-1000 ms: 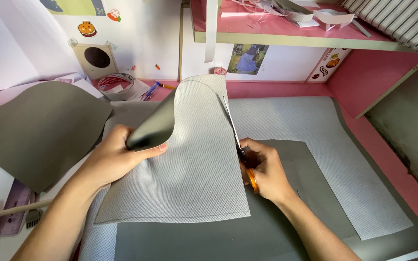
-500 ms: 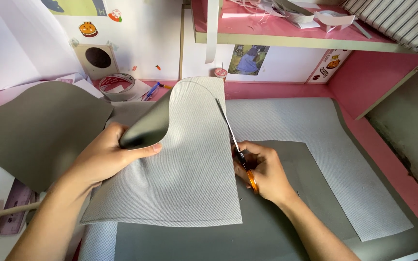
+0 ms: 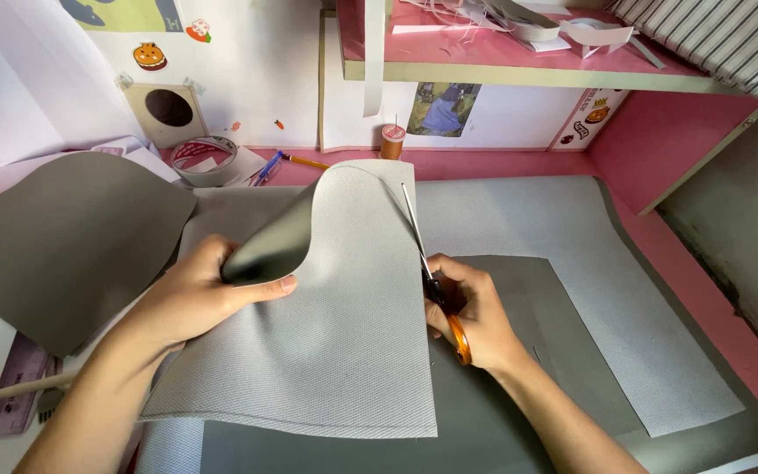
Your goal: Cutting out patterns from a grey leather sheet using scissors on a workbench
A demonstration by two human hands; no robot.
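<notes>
The fabric sheet [image 3: 326,351] sits mid tabletop [image 3: 704,298] on other sheets, left hand [image 3: 190,294] at its left, right hand [image 3: 471,312] with scissors [image 3: 432,281] along its right edge. Tape roll [image 3: 203,158] and thread spool [image 3: 392,140] sit behind, shelf [image 3: 519,66] above.

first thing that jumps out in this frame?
The big grey sheet curled up at centre: the left hand grips its rolled left edge while the right hand runs orange-handled scissors along its right edge. Next, the dark grey rounded cut piece lying flat at left, and the pink desk with a tape roll at the back.
</notes>
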